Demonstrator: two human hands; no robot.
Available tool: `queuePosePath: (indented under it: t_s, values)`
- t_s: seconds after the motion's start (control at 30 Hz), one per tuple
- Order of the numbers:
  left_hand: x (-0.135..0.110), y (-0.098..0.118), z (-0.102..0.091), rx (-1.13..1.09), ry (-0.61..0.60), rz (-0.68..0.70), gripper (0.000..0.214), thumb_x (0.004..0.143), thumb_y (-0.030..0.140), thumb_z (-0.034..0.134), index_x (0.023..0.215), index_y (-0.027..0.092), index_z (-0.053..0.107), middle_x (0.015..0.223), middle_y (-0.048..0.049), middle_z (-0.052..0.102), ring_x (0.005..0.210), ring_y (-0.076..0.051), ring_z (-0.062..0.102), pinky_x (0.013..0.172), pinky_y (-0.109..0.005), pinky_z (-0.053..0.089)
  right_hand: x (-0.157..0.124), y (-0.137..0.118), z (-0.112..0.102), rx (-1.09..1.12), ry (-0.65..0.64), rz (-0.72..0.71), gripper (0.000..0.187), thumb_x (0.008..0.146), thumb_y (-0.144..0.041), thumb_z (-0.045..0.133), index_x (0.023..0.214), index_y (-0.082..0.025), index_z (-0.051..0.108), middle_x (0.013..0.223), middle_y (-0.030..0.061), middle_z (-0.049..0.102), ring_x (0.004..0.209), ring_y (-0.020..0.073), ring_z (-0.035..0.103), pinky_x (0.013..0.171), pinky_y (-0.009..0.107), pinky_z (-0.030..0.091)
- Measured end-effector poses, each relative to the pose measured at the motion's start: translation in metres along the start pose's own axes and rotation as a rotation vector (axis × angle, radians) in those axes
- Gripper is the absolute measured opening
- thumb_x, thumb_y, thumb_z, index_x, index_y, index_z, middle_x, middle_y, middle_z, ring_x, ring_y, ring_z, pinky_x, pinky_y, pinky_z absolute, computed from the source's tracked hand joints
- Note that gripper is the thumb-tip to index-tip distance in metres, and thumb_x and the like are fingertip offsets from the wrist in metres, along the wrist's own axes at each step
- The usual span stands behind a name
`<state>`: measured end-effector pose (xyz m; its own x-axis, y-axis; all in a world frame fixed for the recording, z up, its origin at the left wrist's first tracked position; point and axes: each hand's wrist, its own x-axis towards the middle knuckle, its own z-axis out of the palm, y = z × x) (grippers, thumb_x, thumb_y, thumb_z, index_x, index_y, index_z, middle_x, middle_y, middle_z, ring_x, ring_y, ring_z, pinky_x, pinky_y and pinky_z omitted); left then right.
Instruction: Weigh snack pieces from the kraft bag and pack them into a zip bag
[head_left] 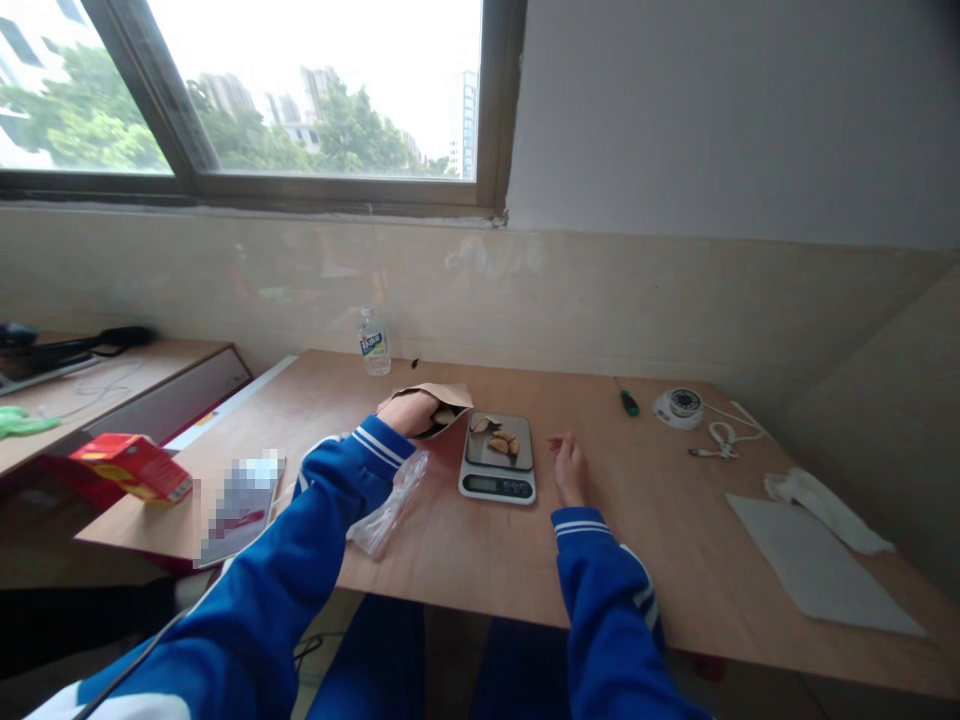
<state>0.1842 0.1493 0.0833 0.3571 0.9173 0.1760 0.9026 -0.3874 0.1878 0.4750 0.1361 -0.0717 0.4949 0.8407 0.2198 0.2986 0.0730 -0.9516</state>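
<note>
A small grey kitchen scale (498, 464) sits on the wooden table (675, 540) with several pale brown pieces (498, 436) on its platform. My left hand (409, 412) is pushed into the mouth of a brown paper bag (439, 396) just left of the scale, fingers closed around something inside that I cannot make out. My right hand (569, 467) rests on the table right of the scale, fingers loosely stretched out, holding nothing. Both arms wear blue sleeves with white stripes.
A clear plastic bag (390, 505) lies under my left forearm. A water bottle (373, 343) stands at the back. A screwdriver (627, 400), a white round device (679, 407) with cord, white paper (814, 565) and cloth (825, 508) lie to the right. A red box (131, 466) sits left.
</note>
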Motion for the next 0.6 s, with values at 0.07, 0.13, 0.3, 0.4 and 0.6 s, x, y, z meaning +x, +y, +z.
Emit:
queuePosePath:
  t_s: [0.07,0.13,0.3,0.4,0.6]
  values:
    - [-0.005,0.003,-0.011,0.083,-0.037,-0.006,0.038,0.075,0.017,0.056,0.112,0.021,0.063,0.119,-0.0092,0.064,0.111,-0.024,0.058,0.097,-0.033,0.041,-0.001,-0.001,0.000,0.004,0.001,-0.005,0.062,0.084,-0.068,0.024,0.072,-0.020,0.061,0.073,0.0076,0.065,0.070,0.0216,0.060,0.065,0.033,0.043]
    - [-0.009,0.008,-0.025,0.136,-0.048,-0.039,0.030,0.077,0.015,0.053,0.105,0.018,0.063,0.110,-0.0109,0.067,0.101,-0.023,0.063,0.090,-0.032,0.045,-0.001,-0.001,0.000,0.009,0.004,-0.004,0.062,0.084,-0.068,0.023,0.071,-0.021,0.061,0.072,0.0076,0.065,0.071,0.0220,0.060,0.065,0.033,0.043]
    - [-0.018,0.020,-0.067,0.292,0.031,-0.072,0.022,0.085,0.015,0.041,0.097,0.016,0.060,0.096,-0.0101,0.066,0.092,-0.023,0.064,0.078,-0.031,0.048,0.000,0.001,0.000,0.022,-0.001,0.009,0.062,0.083,-0.070,0.023,0.070,-0.021,0.060,0.073,0.0080,0.064,0.071,0.0224,0.060,0.064,0.033,0.043]
    - [-0.026,0.026,-0.087,0.307,0.107,-0.110,0.025,0.084,0.011,0.039,0.097,0.015,0.060,0.095,-0.0099,0.065,0.091,-0.024,0.063,0.077,-0.032,0.048,0.001,0.004,0.001,0.020,-0.011,0.011,0.062,0.084,-0.068,0.022,0.073,-0.021,0.060,0.075,0.0082,0.064,0.072,0.0224,0.059,0.065,0.033,0.043]
    - [-0.048,0.024,-0.066,-0.077,0.414,-0.106,0.025,0.087,0.022,0.043,0.106,0.020,0.058,0.095,-0.0043,0.060,0.079,-0.016,0.061,0.076,-0.028,0.049,0.000,0.005,0.000,0.012,-0.005,-0.001,0.062,0.084,-0.068,0.022,0.072,-0.021,0.060,0.075,0.0082,0.065,0.073,0.0223,0.060,0.066,0.033,0.043]
